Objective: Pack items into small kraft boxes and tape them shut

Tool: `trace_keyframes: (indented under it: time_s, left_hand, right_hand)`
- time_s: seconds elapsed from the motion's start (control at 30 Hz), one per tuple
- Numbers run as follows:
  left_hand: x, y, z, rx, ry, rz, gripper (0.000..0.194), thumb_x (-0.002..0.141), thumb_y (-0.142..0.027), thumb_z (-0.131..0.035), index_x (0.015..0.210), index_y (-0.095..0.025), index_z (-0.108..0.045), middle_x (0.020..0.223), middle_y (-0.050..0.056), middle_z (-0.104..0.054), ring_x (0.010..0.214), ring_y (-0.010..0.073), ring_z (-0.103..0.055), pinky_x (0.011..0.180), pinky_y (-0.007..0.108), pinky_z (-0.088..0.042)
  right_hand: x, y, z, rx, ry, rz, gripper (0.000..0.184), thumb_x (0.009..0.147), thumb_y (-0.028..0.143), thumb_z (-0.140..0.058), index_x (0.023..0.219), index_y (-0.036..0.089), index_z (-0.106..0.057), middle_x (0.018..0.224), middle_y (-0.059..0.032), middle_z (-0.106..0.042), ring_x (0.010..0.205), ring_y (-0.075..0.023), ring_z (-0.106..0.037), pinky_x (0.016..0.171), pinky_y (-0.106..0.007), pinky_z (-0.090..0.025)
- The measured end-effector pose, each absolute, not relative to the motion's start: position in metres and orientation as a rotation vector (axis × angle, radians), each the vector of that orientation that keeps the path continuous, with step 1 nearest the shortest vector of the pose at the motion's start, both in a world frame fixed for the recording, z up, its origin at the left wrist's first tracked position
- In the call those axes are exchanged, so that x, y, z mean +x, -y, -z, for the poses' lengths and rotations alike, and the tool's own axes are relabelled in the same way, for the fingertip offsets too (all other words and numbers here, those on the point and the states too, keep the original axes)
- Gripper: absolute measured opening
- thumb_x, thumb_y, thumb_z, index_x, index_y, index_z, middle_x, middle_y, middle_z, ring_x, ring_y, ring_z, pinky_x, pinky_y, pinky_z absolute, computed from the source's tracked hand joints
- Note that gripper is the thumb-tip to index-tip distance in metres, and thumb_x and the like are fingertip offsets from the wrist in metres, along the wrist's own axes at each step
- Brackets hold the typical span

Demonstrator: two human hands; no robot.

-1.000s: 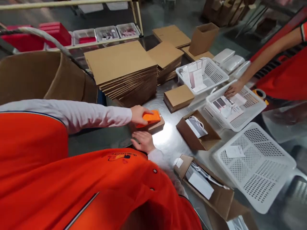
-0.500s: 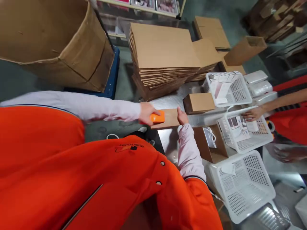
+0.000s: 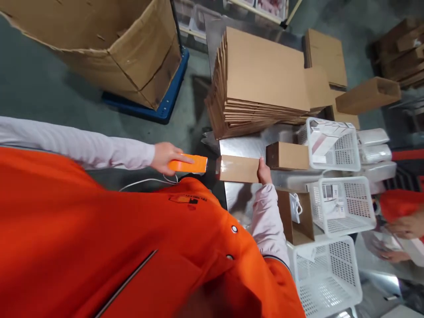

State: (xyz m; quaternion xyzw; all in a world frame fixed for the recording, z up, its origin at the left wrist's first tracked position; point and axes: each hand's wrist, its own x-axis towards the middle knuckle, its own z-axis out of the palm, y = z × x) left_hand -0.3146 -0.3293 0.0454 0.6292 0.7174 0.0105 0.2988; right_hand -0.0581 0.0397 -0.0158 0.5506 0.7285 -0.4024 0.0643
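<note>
My left hand (image 3: 164, 157) is closed round an orange tape dispenser (image 3: 188, 164), held just off the left end of a small closed cardboard box (image 3: 238, 169). A shiny strip of tape runs across that box's near end. My right hand (image 3: 264, 172) presses against the box's right end, fingers bent on it. The box lies on a shiny metal table (image 3: 245, 145) near its left edge. My orange vest fills the lower left of the view.
A tall stack of flat cardboard sheets (image 3: 265, 84) stands behind the box. Another small closed box (image 3: 287, 155) lies to the right, then several white perforated baskets (image 3: 334, 143). An open carton (image 3: 296, 214) holds white items. A large open carton (image 3: 99, 39) sits on a blue dolly. Another person's hands (image 3: 404, 227) work at the far right.
My left hand has drawn the orange dispenser leftward off the box's end. My right hand stays on the box's right end. The view has swung down and left.
</note>
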Motion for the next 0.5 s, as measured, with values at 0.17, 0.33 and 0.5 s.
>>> trace_keyframes:
  time_s: [0.17,0.33,0.5]
  left_hand:
    - [-0.342,0.393,-0.040,1.676,-1.916,-0.046,0.068,0.077,-0.029,-0.073,0.145,-0.030,-0.073,0.103,0.004,-0.074,0.087,0.0191,-0.065,0.084,0.025,-0.045]
    - [-0.307,0.326,-0.015,1.614,-1.898,0.099,0.071,0.077,-0.034,-0.076,0.148,-0.035,-0.070,0.112,0.007,-0.078,0.094,0.0238,-0.070,0.081,0.027,-0.046]
    - [-0.250,0.235,0.016,1.558,-1.923,0.136,0.067,0.076,-0.037,-0.078,0.142,-0.026,-0.072,0.111,0.014,-0.079,0.105,0.0323,-0.073,0.084,0.032,-0.051]
  right_hand:
    - [-0.061,-0.042,0.015,1.650,-2.212,1.134,0.071,0.109,0.053,-0.033,0.116,-0.001,-0.078,0.125,-0.0296,-0.074,0.111,-0.0273,-0.070,0.087,-0.027,-0.047]
    - [-0.063,-0.044,0.019,1.657,-2.209,1.069,0.073,0.109,0.053,-0.029,0.122,-0.001,-0.078,0.131,-0.0321,-0.072,0.120,-0.0315,-0.070,0.090,-0.030,-0.047]
    - [-0.060,-0.047,0.023,1.673,-2.192,1.062,0.075,0.109,0.056,-0.029,0.127,0.000,-0.075,0.134,-0.0292,-0.071,0.124,-0.0302,-0.070,0.094,-0.028,-0.049]
